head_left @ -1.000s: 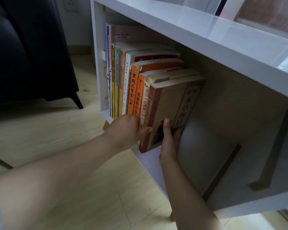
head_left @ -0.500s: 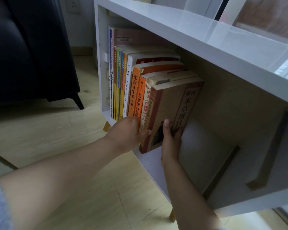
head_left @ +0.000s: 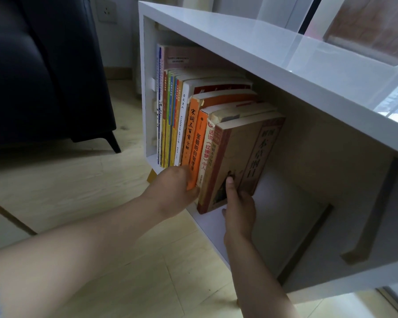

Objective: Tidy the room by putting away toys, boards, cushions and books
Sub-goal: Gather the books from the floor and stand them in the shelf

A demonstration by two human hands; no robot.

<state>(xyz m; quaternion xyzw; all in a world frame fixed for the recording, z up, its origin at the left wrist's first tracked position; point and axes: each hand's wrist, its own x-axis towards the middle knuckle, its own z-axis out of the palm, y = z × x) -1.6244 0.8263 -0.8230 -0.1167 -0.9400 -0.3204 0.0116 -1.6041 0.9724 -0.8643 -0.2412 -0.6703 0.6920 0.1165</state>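
Note:
A row of books (head_left: 182,125) stands at the left end of a white shelf unit (head_left: 251,56), leaning slightly right. The outermost one is a thick brown book (head_left: 237,157). My left hand (head_left: 170,191) presses against the bottom of the orange spines (head_left: 193,143), its thumb reaching toward the brown book; its fingers are hidden behind the back of the hand. My right hand (head_left: 238,210) lies flat against the brown book's front cover near its lower edge, thumb pointing up along the cover.
The shelf's right half (head_left: 292,216) holds no books; a notched side panel (head_left: 372,214) closes it. A dark sofa (head_left: 44,72) stands to the left on the light wood floor (head_left: 78,193). A wall socket (head_left: 106,10) sits behind.
Both hands stay pressed on the books. The view has shifted a little; the books hold the same lean.

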